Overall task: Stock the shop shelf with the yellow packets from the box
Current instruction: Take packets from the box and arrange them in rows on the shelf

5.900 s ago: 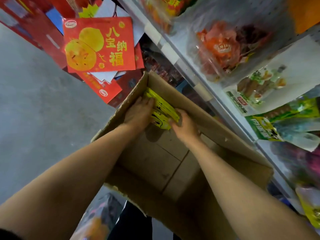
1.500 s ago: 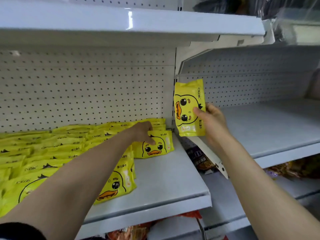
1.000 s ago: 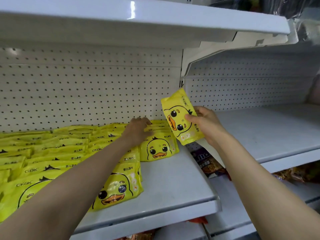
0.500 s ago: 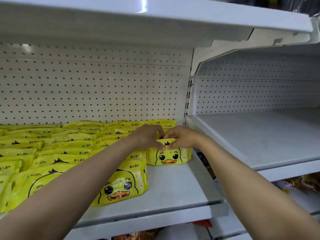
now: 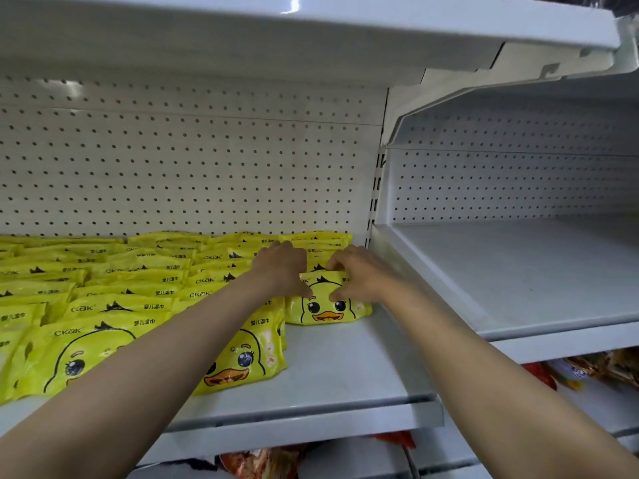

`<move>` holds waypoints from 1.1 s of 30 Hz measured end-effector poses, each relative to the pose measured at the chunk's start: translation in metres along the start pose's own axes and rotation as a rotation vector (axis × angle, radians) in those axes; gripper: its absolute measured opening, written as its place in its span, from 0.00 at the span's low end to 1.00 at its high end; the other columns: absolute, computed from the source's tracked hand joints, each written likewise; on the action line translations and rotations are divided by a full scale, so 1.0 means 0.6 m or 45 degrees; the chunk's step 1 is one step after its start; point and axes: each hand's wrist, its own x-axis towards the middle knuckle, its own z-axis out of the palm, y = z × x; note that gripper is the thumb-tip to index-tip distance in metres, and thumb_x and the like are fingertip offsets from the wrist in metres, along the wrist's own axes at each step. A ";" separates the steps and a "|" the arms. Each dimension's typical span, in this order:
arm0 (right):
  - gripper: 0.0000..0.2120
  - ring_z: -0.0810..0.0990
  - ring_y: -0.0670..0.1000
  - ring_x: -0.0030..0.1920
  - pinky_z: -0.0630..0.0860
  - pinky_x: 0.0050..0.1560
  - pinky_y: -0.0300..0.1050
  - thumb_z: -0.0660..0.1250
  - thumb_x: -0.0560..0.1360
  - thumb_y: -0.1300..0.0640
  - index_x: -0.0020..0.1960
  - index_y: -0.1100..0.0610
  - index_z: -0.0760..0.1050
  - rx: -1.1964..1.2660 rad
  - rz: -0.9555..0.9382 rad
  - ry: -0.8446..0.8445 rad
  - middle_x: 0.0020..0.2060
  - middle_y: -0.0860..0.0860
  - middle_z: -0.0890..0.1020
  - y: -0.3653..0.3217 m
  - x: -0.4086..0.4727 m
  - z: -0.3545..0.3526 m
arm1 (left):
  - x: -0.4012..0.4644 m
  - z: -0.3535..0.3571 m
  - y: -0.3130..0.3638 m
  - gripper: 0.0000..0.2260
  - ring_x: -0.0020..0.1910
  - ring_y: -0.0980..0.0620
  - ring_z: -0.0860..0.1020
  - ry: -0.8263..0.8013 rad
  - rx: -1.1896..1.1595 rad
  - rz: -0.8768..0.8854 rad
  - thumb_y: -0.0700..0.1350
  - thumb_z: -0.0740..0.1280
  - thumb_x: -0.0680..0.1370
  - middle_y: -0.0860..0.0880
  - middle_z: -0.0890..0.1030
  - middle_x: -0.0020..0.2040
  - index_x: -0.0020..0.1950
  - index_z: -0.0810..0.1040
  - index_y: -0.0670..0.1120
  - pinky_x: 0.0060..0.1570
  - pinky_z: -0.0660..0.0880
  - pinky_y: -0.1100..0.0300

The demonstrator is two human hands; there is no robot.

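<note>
Both your hands pinch one packet (image 5: 326, 305) by its top edge: left hand (image 5: 281, 271) at the upper left corner, right hand (image 5: 363, 274) at the upper right, thumbs in front of the duck face, fingers curled behind. That packet stands at the front of the rightmost row on the shelf (image 5: 345, 368), close to the shelf's right end by the slotted upright (image 5: 375, 198). Two hands, one packet held; the rest of the packets (image 5: 138, 281) run in at least four overlapping rows leaning back toward the pegboard (image 5: 190, 160), too many and too overlapped to count. Bare shelf lies in front of the held packet out to the front lip. Your right-hand bay (image 5: 518, 271) has open surface. Your left arm covers part of the front packets, the rows are cut off at the left edge, and goods below the shelf are too blurred to tell
</note>
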 end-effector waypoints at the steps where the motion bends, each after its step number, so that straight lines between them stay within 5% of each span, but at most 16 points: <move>1: 0.31 0.69 0.51 0.62 0.72 0.61 0.52 0.79 0.65 0.44 0.64 0.47 0.73 -0.013 -0.006 0.006 0.58 0.49 0.73 -0.001 -0.002 0.000 | -0.003 0.000 0.002 0.25 0.64 0.46 0.68 0.002 0.014 -0.011 0.61 0.74 0.68 0.48 0.73 0.59 0.60 0.75 0.52 0.60 0.68 0.52; 11: 0.32 0.67 0.54 0.67 0.73 0.61 0.53 0.74 0.70 0.46 0.71 0.49 0.68 -0.238 -0.038 -0.009 0.64 0.51 0.72 -0.026 -0.014 -0.014 | -0.051 -0.001 0.021 0.27 0.67 0.43 0.66 0.171 0.027 -0.142 0.58 0.73 0.71 0.45 0.72 0.64 0.67 0.72 0.49 0.63 0.68 0.50; 17: 0.27 0.67 0.55 0.69 0.72 0.63 0.53 0.70 0.74 0.46 0.71 0.51 0.68 -0.111 -0.121 0.176 0.66 0.52 0.71 -0.096 -0.010 -0.053 | -0.122 -0.048 -0.014 0.30 0.67 0.42 0.67 0.333 -0.136 -0.237 0.53 0.74 0.72 0.44 0.71 0.66 0.72 0.68 0.50 0.62 0.69 0.48; 33: 0.24 0.65 0.54 0.72 0.67 0.69 0.50 0.63 0.78 0.41 0.71 0.49 0.69 0.063 -0.660 0.321 0.71 0.49 0.71 -0.529 -0.108 0.019 | -0.543 -0.095 -0.331 0.25 0.64 0.40 0.71 0.597 0.037 -0.627 0.59 0.67 0.76 0.43 0.74 0.65 0.70 0.71 0.49 0.59 0.72 0.45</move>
